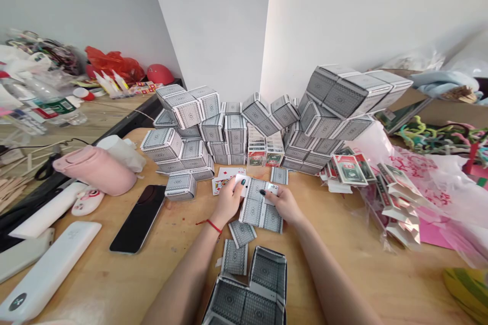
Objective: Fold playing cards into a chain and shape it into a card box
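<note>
My left hand and my right hand meet over the wooden table, both pinching a piece made of joined grey-backed playing cards. The right thumb presses a card showing a 2 at the piece's top edge. A red string circles my left wrist. Loose grey-backed cards lie just below the hands. Face-up cards lie beside my left hand. A half-built open cube of cards stands near the front edge.
Several finished card cubes are piled against the wall, with card boxes between them. A black phone, a pink pouch and white devices lie left. Card packets and pink plastic bags lie right.
</note>
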{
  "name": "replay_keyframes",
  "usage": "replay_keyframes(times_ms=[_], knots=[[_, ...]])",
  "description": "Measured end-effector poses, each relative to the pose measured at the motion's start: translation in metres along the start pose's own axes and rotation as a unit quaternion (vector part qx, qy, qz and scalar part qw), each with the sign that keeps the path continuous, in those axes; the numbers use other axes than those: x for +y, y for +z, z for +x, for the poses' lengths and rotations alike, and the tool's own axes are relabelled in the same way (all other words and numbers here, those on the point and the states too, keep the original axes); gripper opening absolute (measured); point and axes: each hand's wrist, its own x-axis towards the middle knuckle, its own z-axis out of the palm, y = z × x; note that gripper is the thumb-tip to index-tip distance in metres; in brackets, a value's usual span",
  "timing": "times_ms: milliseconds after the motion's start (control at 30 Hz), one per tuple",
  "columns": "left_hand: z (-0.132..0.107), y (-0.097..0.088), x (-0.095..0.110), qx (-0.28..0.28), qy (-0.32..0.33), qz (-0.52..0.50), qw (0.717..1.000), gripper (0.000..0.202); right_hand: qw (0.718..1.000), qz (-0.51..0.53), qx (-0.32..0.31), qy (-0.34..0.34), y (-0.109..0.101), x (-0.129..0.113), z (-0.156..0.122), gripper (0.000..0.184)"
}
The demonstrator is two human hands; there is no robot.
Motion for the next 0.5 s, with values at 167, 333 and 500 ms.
replay_keyframes(times_ms=[167,333,500], knots=[[0.001,-0.003,0.004,0.014,-0.01,-0.033,0.999,0.025,1.0,0.002,0.017,0.01,0.0,-0.003,-0.001,0.033],[0.005,-0.011,0.002,0.021,-0.069,-0.111,0.991,0.028,0.999,-0.008,0.03,0.014,-0.003,-0.002,-0.001,0.032],[0.009,-0.02,-0.001,0.079,-0.066,-0.123,0.987,0.031,0.999,0.004,0.04,0.008,-0.005,0.0,0.0,0.031]])
